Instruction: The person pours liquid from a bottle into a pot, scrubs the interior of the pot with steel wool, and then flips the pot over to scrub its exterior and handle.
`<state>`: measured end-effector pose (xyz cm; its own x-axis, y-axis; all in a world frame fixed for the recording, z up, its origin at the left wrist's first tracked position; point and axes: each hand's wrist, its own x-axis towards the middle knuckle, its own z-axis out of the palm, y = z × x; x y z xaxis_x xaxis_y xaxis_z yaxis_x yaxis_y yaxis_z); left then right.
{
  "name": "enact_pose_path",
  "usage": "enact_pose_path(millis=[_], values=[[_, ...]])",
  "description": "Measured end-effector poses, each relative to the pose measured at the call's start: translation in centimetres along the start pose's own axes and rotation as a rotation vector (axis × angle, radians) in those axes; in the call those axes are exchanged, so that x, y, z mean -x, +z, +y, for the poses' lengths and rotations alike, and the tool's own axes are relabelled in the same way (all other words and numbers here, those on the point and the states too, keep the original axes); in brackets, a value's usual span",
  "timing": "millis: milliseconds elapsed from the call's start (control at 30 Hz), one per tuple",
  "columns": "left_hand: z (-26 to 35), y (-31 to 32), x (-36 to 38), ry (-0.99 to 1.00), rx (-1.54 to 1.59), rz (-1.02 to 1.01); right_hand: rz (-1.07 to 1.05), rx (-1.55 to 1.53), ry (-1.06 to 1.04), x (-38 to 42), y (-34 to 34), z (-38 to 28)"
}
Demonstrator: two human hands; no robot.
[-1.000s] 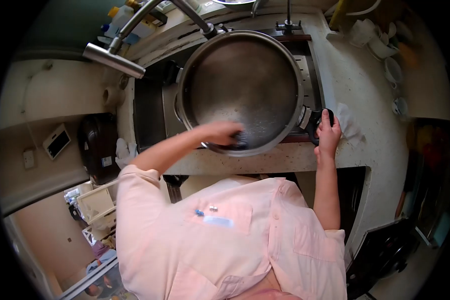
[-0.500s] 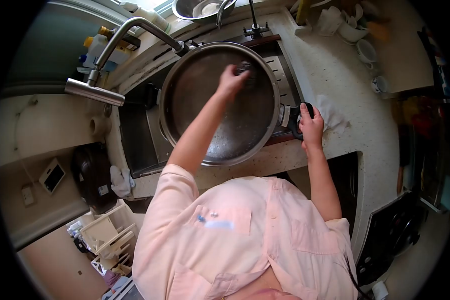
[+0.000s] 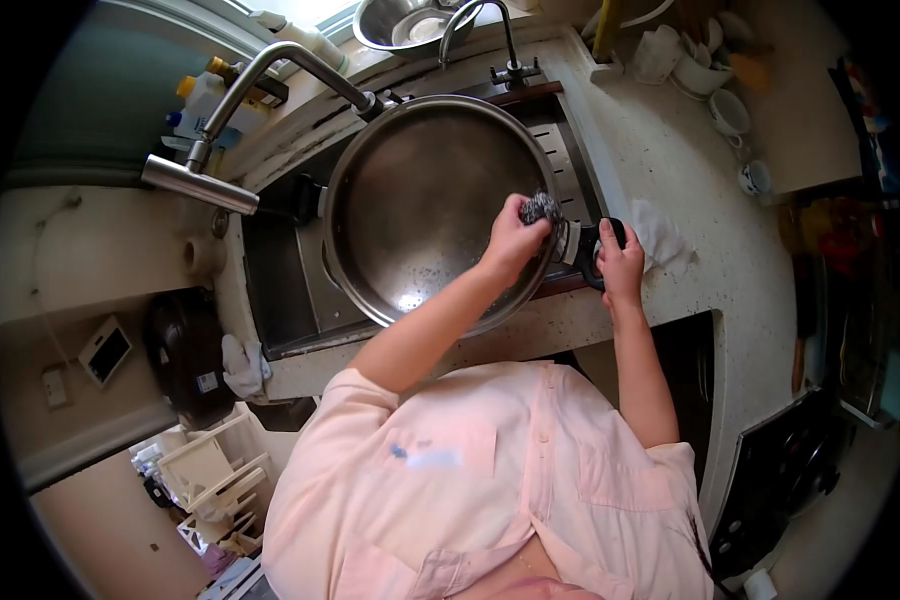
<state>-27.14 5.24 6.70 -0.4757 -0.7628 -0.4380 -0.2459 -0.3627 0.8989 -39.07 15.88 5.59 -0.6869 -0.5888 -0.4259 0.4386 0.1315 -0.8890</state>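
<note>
Steel wool (image 3: pixel 541 208), clamped in the left hand (image 3: pixel 515 240), presses on the inner right wall of the big pot (image 3: pixel 410 200) over the sink (image 3: pixel 280 270), so short firm strokes probably work best while the right hand (image 3: pixel 620 265) grips the black handle (image 3: pixel 592 268).

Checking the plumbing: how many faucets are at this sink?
2. A large faucet reaches in from the left, beside the pot. A smaller faucet stands behind the pot, at the sink's far edge. Others may be out of view.
</note>
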Motion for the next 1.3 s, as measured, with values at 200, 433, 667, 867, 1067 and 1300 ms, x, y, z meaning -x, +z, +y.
enact_pose_path(millis=[200,433,667,867,1067,1300], values=[[1.3,-0.4,-10.1,0.147,0.101,0.322,-0.015,-0.011,0.0,0.1,-0.2,0.3],[1.1,-1.8,-12.9,-0.059,0.372,0.189,-0.023,-0.003,-0.003,-0.3,0.2,0.0],[1.2,1.4,-2.3,-0.059,0.231,0.125,-0.001,0.038,-0.013,-0.1,-0.3,0.6],[1.0,-0.3,-10.9,0.124,0.228,0.389,0.0,0.034,-0.023,-0.2,-0.3,0.7],[1.8,-5.8,-19.0,0.168,0.453,0.778,-0.017,-0.007,-0.018,0.0,-0.1,0.7],[2.9,-14.5,-19.5,0.113,0.79,1.124,-0.011,-0.011,-0.026,0.0,0.1,0.5]])
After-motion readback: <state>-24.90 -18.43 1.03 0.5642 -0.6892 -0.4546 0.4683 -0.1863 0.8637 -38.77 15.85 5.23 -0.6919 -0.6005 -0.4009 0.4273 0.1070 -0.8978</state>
